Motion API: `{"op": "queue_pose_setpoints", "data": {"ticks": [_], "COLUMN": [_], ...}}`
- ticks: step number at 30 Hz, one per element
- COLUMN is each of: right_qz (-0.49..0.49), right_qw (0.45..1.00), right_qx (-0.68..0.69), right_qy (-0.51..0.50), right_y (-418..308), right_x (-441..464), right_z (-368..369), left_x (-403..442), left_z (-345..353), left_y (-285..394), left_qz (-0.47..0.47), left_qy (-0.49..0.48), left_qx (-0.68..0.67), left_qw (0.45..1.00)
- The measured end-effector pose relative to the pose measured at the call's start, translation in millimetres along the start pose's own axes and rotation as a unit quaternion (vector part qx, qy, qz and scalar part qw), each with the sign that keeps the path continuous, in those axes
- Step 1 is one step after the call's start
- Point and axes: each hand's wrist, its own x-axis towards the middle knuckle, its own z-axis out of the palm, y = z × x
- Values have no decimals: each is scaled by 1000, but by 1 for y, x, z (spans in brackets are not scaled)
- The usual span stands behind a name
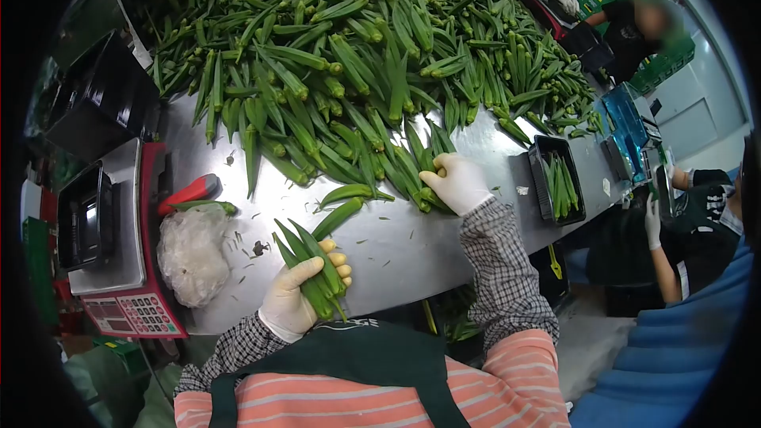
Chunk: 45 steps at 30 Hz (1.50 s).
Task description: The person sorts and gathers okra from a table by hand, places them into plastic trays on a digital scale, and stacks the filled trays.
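A bunch of several green okra pods [311, 268] is held in my gloved left hand [305, 289], its fingers wrapped round them above the table's near edge. My gloved right hand [457, 182] is at the near edge of the big okra heap [341, 71], its fingers bent and pressed together on okra [420, 178]. Two loose pods [339, 217] lie on the metal table [380, 257] between my hands.
At the left stand a red scale [147, 230] with a black tray [86, 218], a red-handled tool [189, 194] and a crumpled plastic bag [193, 255]. A black tray with okra [560, 182] sits at the right. Co-workers [690, 230] stand beyond the table's right side.
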Motion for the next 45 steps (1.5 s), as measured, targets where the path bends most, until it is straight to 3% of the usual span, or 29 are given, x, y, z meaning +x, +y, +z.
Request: {"op": "queue_pose_setpoints", "data": {"ticks": [3, 4, 7, 11, 15, 17, 19, 20, 24, 27, 30, 35, 37, 39, 40, 41, 42, 43, 45], "right_qz": [16, 22, 78, 90, 12, 16, 107, 139, 3, -68, -87, -394, -417, -369, -293, -168, -108, 8, 33], "right_qw": [986, 952, 824, 761, 820, 871, 928, 952, 983, 992, 995, 913, 893, 916, 937, 973, 980, 997, 996], "right_qx": [166, 306, 552, 628, 552, 410, 270, 217, 183, 31, 8, 94, 159, 136, 158, 106, 53, -4, -67], "right_qy": [14, -7, -104, -138, -149, -268, -233, -163, 29, 103, 53, 54, 57, 82, 103, 115, 156, 78, 50], "right_y": [7, 10, 24, 26, 62, 86, 94, 94, 59, 24, 18, -50, -77, -64, -51, -30, -10, 1, 20], "right_x": [6, 2, -8, -28, -71, -107, -134, -139, -112, -79, -63, -75, -80, -56, -44, -29, -19, -13, -6], "right_z": [-1, -7, -21, -29, -56, -97, -109, -105, -56, -8, -7, -34, -35, -28, -29, -17, -7, -5, 10], "left_x": [-3, -3, -1, 5, 5, 7, 10, 13, 17, 12, 3, 9, 13, 12, 8, 5, 4, 4, 3], "left_z": [-2, -3, -5, 0, 3, 0, -3, -2, 11, 9, 4, 14, 14, 16, 16, 14, 12, 10, 9], "left_y": [3, 4, 2, -1, 2, 3, -1, -4, -10, -8, -4, -11, -14, -12, -11, -10, -10, -10, -11], "left_qz": [4, 10, 4, -23, -17, -17, -23, -32, -59, -37, -8, -19, -73, -111, -107, -89, -69, -48, -29], "left_qy": [1, 5, 6, -7, -5, 1, 0, -6, -16, -13, -5, -34, -101, -117, -108, -100, -94, -88, -74], "left_qx": [-6, -6, -6, -4, 6, 6, 0, -1, 24, 21, 21, 32, 39, 80, 85, 65, 44, 24, 14], "left_qw": [1000, 1000, 1000, 1000, 1000, 1000, 1000, 999, 998, 999, 1000, 999, 991, 984, 985, 989, 992, 995, 997]}}
